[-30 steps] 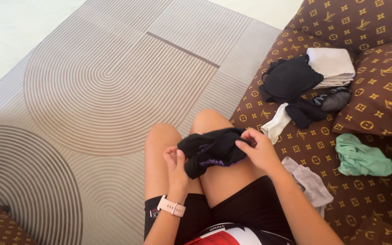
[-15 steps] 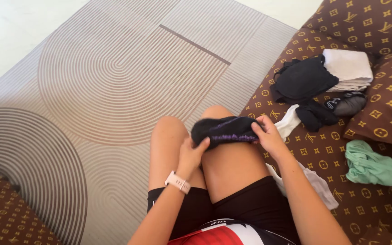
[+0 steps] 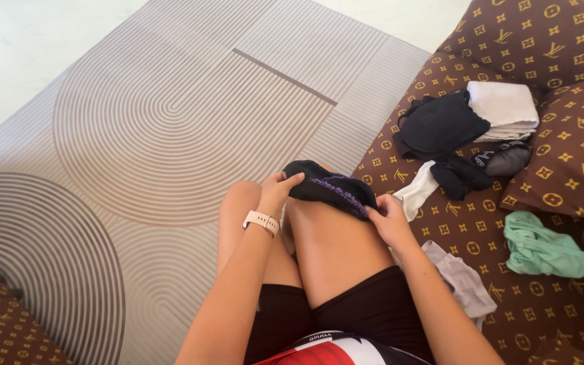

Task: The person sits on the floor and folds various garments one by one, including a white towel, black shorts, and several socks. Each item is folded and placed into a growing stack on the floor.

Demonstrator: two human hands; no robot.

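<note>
A: Entry. Left hand (image 3: 277,189) pinches one end of the black garment (image 3: 329,188); right hand (image 3: 388,220) grips the other end. Both closed on the cloth.

B: Garment location?

A: Draped over the right knee (image 3: 319,216), bunched into a narrow band, purple trim showing.

B: Step, by your reading?

A: Likely mid-fold, smoothing it against the knee. Next move would call for a firm pinch at both ends and an even tuck.

B: Surroundings?

A: Brown patterned cushion (image 3: 481,223) at right carries a black pile (image 3: 439,125), folded white cloth (image 3: 505,107), green garment (image 3: 542,247), grey piece (image 3: 461,280). Striped rug (image 3: 157,122) beyond.
</note>
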